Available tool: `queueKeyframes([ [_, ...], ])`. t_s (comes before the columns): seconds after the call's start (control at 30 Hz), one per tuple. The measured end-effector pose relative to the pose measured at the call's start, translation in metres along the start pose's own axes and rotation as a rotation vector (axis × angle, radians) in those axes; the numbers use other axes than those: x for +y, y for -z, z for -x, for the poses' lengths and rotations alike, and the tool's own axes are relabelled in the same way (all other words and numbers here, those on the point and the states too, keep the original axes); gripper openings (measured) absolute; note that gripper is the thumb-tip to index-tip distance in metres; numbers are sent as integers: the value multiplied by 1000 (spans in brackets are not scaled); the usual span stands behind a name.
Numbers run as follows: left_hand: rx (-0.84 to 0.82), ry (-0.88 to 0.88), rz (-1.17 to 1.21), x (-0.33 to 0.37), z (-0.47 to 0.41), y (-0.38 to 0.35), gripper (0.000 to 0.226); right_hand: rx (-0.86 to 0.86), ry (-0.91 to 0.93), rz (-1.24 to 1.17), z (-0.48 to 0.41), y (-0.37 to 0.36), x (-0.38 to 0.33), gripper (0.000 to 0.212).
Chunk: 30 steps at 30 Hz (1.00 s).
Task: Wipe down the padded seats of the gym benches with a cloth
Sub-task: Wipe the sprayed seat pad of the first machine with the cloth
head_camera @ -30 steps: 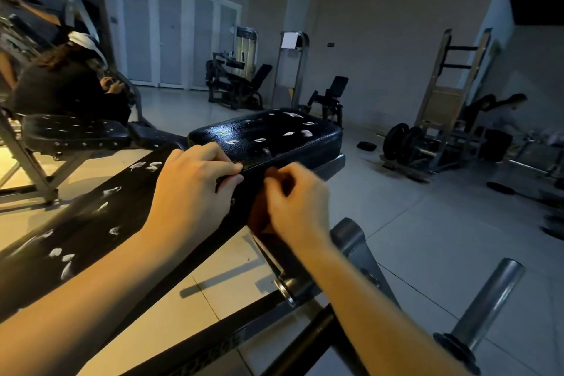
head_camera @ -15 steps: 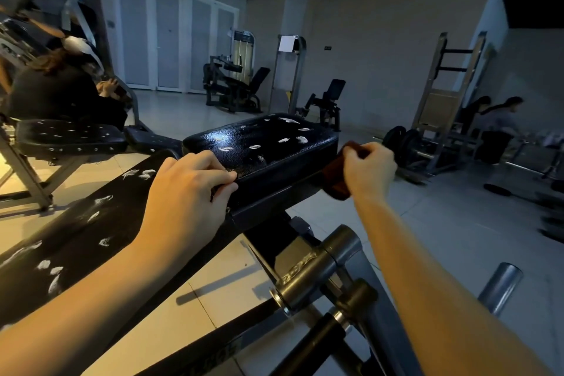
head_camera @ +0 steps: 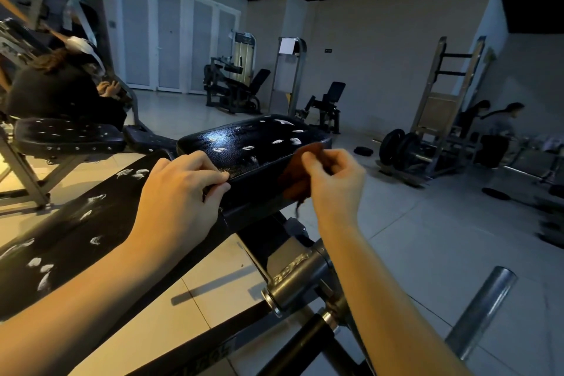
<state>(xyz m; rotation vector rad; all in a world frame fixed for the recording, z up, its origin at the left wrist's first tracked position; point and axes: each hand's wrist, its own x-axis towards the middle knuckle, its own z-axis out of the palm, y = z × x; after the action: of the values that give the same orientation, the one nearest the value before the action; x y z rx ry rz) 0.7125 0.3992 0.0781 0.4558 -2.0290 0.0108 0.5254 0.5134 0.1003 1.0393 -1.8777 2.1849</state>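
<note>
A black padded bench seat (head_camera: 244, 143) with white smears on it stands in front of me. A longer black back pad (head_camera: 76, 229), also smeared, runs down to the lower left. My left hand (head_camera: 180, 192) grips the near edge of the seat, fingers curled over it. My right hand (head_camera: 332, 180) holds a dark reddish-brown cloth (head_camera: 300, 171) against the seat's right side edge, with a corner of cloth hanging below the hand.
The bench's steel hinge and frame (head_camera: 293, 272) lie below my hands, and a bare metal peg (head_camera: 482, 308) sticks up at lower right. Another padded bench (head_camera: 67, 134) stands at left with a person (head_camera: 55, 91) behind it. Weight plates (head_camera: 396, 143) and two people (head_camera: 494, 122) are at right.
My right hand with the cloth swung from the seat's near edge out to the far right corner, then came back to the seat's right side. My left hand kept its grip.
</note>
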Motion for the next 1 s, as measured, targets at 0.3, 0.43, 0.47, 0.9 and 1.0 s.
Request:
queueKeyframes([
  [0.3, -10, 37, -35, 3, -1, 2, 13, 360, -108, 53, -65, 36, -10, 12],
  [0.43, -1, 50, -35, 4, -2, 0, 11, 346, -20, 122, -49, 6, -3, 9],
  [0.47, 5, 54, -34, 5, -2, 0, 11, 341, 14, 103, -41, 4, -1, 10],
  [0.9, -2, 104, -123, 17, -2, 5, 10, -427, 173, 29, 38, 19, 2, 13],
  [1.0, -31, 125, -163, 18, -4, 6, 12, -108, -11, -105, 6, 44, -6, 11],
])
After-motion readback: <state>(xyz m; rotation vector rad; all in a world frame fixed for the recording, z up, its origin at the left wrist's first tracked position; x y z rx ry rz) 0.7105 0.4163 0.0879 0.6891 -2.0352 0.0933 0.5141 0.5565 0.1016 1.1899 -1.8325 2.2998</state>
